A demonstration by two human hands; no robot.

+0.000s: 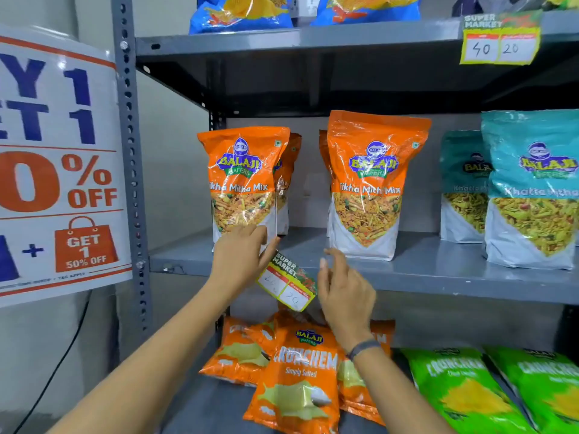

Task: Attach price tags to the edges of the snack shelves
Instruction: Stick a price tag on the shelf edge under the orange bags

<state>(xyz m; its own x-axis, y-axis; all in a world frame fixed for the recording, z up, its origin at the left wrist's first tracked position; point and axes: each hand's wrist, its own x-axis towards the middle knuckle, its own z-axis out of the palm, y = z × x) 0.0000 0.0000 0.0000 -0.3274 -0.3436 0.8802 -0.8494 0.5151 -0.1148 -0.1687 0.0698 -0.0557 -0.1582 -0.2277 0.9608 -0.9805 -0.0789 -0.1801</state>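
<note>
A yellow "Super Market" price tag (286,281) hangs tilted at the front edge of the grey middle shelf (438,277). My left hand (241,258) pinches the tag's upper left corner against the shelf edge, just below an orange Tikha Mitha Mix bag (241,183). My right hand (343,292) hovers beside the tag's right end, fingers apart and holding nothing. Another price tag (501,39), marked 40 and 20, is fixed to the edge of the upper shelf at the right.
A second orange mix bag (372,186) and teal Khatta Mitha bags (532,189) stand on the middle shelf. Orange chip packets (297,377) and green ones (470,389) lie on the lower shelf. A perforated upright (131,151) and a discount poster (59,164) stand at the left.
</note>
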